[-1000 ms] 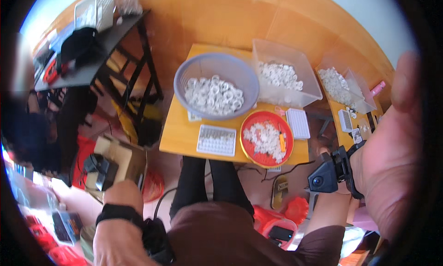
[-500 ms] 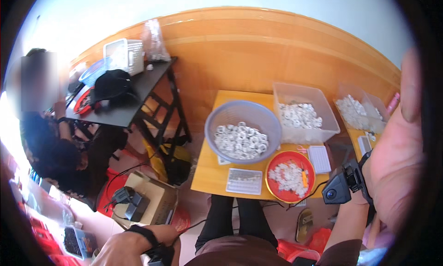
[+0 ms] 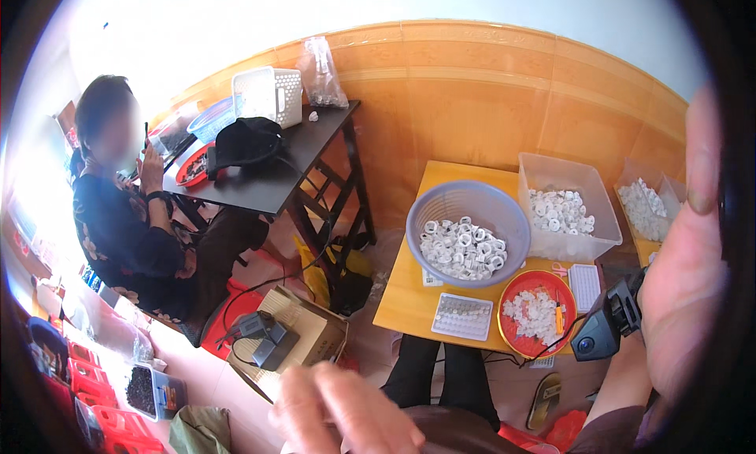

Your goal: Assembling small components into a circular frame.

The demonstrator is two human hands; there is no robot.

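Observation:
My right hand (image 3: 687,273) is raised close to the camera at the right edge, fingers up and together, holding nothing that I can see. A black wrist device (image 3: 606,328) sits at its wrist. My left hand (image 3: 346,411) comes in blurred at the bottom, fingers loosely apart, nothing in it. Beyond both hands stands a small yellow table (image 3: 409,296). On it are a grey-blue basket (image 3: 504,210) of white rings, a red bowl (image 3: 512,340) of white parts, a clear tub (image 3: 567,178) of white parts and a flat white tray (image 3: 463,316).
A seated person (image 3: 126,218) is at a black table (image 3: 260,182) on the left, which carries a white basket (image 3: 268,92) and a black bag (image 3: 248,139). A cardboard box (image 3: 311,328) with black devices stands on the floor. Red crates (image 3: 87,359) line the lower left.
The view has swung left and up, bringing the seated person and black table further in. My left hand has risen into the bottom of the picture; my right hand stays at the right edge.

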